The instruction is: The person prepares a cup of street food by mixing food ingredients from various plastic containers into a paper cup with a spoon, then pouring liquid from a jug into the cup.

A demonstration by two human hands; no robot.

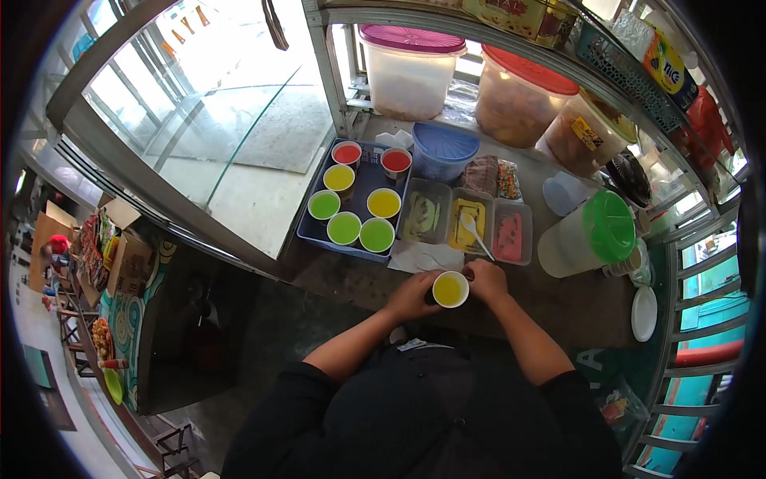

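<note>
Near the upper left of the frame, orange letters on the glass read "AYA". At the upper right, a yellow and blue pack seems to read "NICE", though it is tilted and the edge of the view is warped. The tin at the top shows "AL" at the end of a word. A jar below it has a yellow label too small to read.

Your cup sits just below the middle of the frame, upright, yellow liquid inside. Your left hand is closed around its left side; your right hand has its fingers bent at the upper right of the rim, but you can't tell from here whether they grip it.

Up and left of your hands, the blue tray holds seven cups: two red, two yellow, three green. Right of it stand three clear boxes, with traces of green, yellow and pink; a white spoon leans in the yellow one. The jug with a green lid holds something pale. Behind stand a purple-lidded tub and a red-lidded tub, the latter with brownish contents.
</note>
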